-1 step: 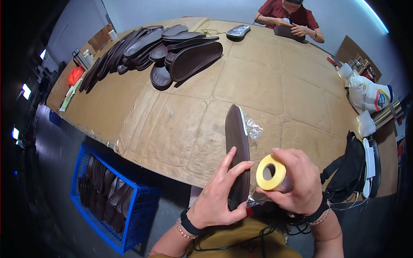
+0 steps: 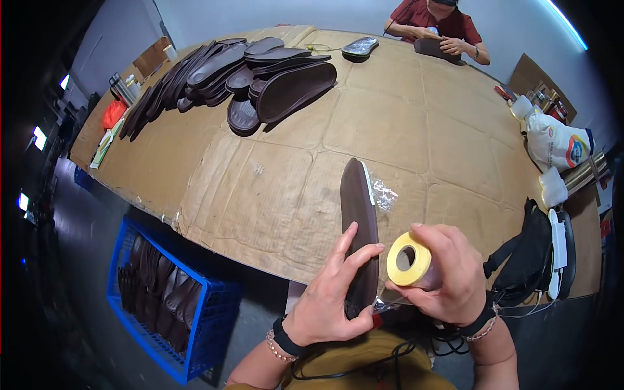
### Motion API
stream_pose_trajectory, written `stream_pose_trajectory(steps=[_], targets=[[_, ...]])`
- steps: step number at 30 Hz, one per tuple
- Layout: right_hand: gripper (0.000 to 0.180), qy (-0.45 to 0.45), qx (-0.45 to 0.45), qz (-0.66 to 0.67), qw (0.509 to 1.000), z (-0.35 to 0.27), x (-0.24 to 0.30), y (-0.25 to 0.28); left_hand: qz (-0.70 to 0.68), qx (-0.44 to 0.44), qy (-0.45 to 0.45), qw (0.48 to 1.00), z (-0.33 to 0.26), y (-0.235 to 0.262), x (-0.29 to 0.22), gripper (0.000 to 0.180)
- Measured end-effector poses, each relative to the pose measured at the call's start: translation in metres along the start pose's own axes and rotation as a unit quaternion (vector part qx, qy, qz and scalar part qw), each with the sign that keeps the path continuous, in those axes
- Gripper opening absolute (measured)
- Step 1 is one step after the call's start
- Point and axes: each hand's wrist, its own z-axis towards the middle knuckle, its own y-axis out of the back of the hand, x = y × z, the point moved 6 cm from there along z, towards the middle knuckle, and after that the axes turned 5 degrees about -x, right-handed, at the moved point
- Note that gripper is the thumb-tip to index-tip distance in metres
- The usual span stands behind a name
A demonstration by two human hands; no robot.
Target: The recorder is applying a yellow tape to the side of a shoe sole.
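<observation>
My left hand (image 2: 331, 296) grips the near end of a long dark brown shoe sole (image 2: 359, 208). The sole stands on its edge and points away from me over the cardboard-covered table (image 2: 260, 175). In my right hand (image 2: 452, 279) is a roll of yellow tape (image 2: 408, 260), held close to the right of the sole's near end. Its open core faces the camera. A crumpled piece of clear film (image 2: 385, 194) lies on the table just right of the sole.
A pile of dark soles (image 2: 247, 71) covers the far left of the table. Below the table's left edge a blue crate (image 2: 166, 299) holds more soles. A black bag (image 2: 526, 260) and a white sack (image 2: 552, 143) sit at the right. Another person (image 2: 442, 26) handles a sole at the far end.
</observation>
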Motion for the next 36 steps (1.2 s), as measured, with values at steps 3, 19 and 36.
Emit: stream_pose_trajectory(steps=[3, 19, 36], targets=[[0.073, -0.003, -0.017, -0.023, 1.0, 0.0, 0.001, -0.003, 0.004, 0.004, 0.004, 1.0, 0.001, -0.001, 0.0, 0.086], [0.072, -0.013, -0.022, -0.051, 0.998, 0.002, 0.003, -0.011, -0.004, -0.007, 0.015, 1.0, 0.0, -0.001, 0.001, 0.087], [0.087, -0.011, 0.09, 0.02, 0.996, 0.011, -0.003, -0.013, -0.026, -0.099, 0.04, 0.994, 0.003, -0.006, 0.002, 0.064]])
